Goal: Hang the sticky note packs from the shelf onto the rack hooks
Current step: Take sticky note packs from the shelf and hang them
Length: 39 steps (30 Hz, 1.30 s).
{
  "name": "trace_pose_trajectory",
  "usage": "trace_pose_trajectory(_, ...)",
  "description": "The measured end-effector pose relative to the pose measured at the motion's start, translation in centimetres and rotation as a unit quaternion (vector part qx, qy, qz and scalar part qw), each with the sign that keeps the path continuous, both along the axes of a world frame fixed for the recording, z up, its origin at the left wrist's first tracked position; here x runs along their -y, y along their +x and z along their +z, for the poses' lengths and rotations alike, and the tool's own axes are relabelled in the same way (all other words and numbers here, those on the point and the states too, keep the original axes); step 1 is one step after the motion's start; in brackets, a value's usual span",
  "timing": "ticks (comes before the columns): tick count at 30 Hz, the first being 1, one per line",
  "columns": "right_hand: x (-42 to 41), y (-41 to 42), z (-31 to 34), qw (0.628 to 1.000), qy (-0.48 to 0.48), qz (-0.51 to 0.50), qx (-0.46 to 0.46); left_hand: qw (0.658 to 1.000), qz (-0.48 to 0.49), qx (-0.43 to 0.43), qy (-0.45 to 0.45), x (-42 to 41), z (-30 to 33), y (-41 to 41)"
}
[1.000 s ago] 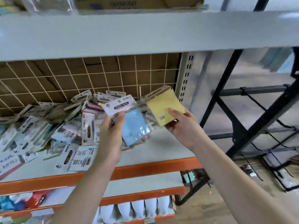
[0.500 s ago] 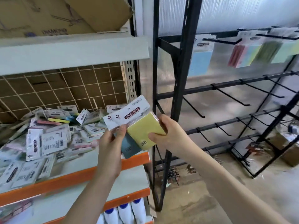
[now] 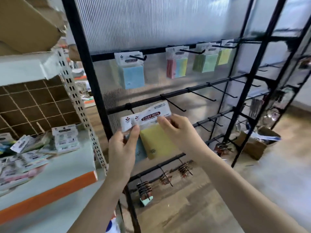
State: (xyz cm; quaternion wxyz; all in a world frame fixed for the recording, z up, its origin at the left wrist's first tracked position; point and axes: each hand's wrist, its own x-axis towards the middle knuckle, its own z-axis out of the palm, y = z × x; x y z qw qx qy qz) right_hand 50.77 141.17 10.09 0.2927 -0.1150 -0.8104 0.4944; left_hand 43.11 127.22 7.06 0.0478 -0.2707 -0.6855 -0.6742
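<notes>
My left hand (image 3: 123,147) pinches the white header cards of two sticky note packs, a blue pack (image 3: 139,151) behind and a yellow pack (image 3: 157,142) in front. My right hand (image 3: 176,128) pinches the top right of the yellow pack's header. Both packs are held just below an empty hook (image 3: 130,109) on the black rack's (image 3: 87,68) second bar. Several packs hang on the top bar: a blue hung pack (image 3: 132,76), a red and blue hung pack (image 3: 176,64), green hung packs (image 3: 206,60). A pile of loose packs (image 3: 33,148) lies on the shelf (image 3: 67,169) at left.
More empty hooks (image 3: 200,95) stick out along the second and third bars to the right. Small clip bundles (image 3: 165,178) hang on the lowest bar. A cardboard box (image 3: 257,143) sits on the floor behind the rack. A brown box (image 3: 28,24) overhangs the upper shelf.
The view swung right from the shelf to the rack. Both hands carried the blue and yellow packs away from the shelf to the rack's second bar, and the right hand moved up to the header.
</notes>
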Motion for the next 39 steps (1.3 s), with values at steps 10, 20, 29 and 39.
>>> trace_pose_trajectory(10,-9.1,4.1,1.8,0.992,-0.082,-0.076,-0.066,0.994,-0.112,0.002,-0.010,-11.1,2.1,1.4)
trace_pose_trajectory(20,-22.0,3.1,3.6,0.968,-0.141,-0.178,-0.107,0.977,-0.200,0.075,0.010,-26.8,4.0,-1.3)
trace_pose_trajectory(29,-33.6,1.9,4.5,0.944,-0.135,-0.279,-0.112,0.961,-0.270,0.054,-0.023,-38.5,5.1,-4.5)
trace_pose_trajectory(39,-42.7,1.5,4.4,0.929,-0.089,-0.304,-0.192,0.945,-0.297,-0.119,-0.061,-45.8,6.0,-4.6)
